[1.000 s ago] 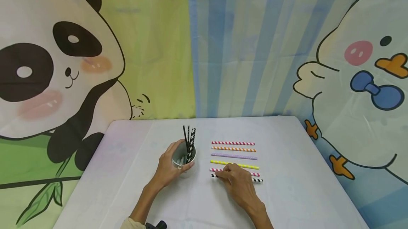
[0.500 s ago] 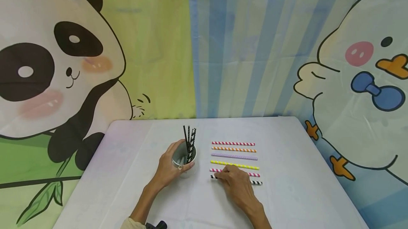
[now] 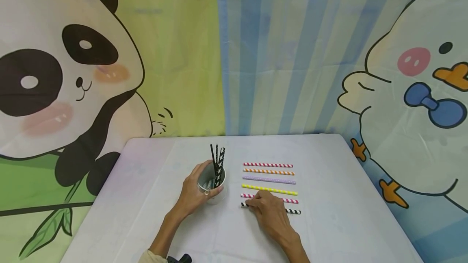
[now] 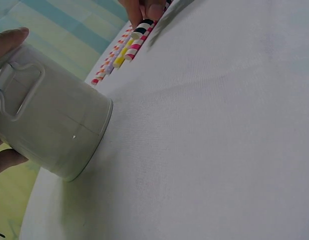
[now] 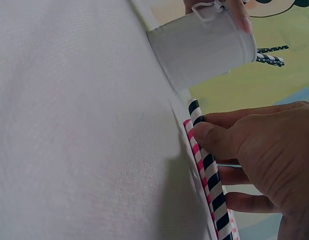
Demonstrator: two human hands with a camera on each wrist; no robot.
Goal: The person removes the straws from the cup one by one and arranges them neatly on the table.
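My left hand [image 3: 191, 192] grips a pale grey cup [image 4: 59, 112] around its side, at the left of the row of straws. Several black patterned straws [image 3: 220, 167] stick up out of the cup, and a paler straw end shows low at its rim. My right hand [image 3: 271, 214] pinches a black-and-white striped paper straw [image 5: 210, 170] between thumb and fingers, near its left end. This straw lies nearest to me in the row. Just behind it is a pink-and-white striped straw [image 3: 291, 201], partly covered by the right hand.
Farther back lie a yellow straw [image 3: 270, 190], a lilac straw [image 3: 268, 180], an orange-striped straw [image 3: 268, 171] and a red-striped straw [image 3: 268, 165], roughly parallel. They rest on a white-covered table [image 3: 347, 214]. A cartoon-printed curtain [image 3: 179, 59] hangs behind.
The black-and-white straw has shifted slightly toward me, away from the pink striped one, along with my right hand. The left hand and cup look unmoved.
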